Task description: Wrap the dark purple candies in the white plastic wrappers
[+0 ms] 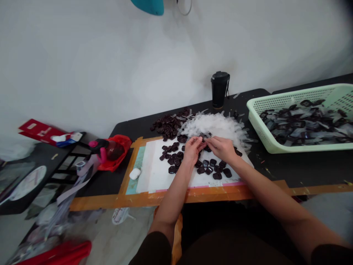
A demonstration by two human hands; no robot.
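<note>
My left hand (193,148) and my right hand (220,148) meet over a white sheet (157,162), fingertips pinched close together around a small dark piece (203,139), partly hidden by the fingers. Many small dark rounded-square pieces (217,176) lie on the sheet around and below both hands. Just beyond them spreads a heap of translucent whitish strips (220,125). To its left is a pile of dark brown pieces (167,126).
A pale green basket (306,148) of dark pieces with clear strips stands at right. Behind the heap stands a black cup (219,90). At left are a white case (135,173) and a red tray (125,147) with a bottle (111,150).
</note>
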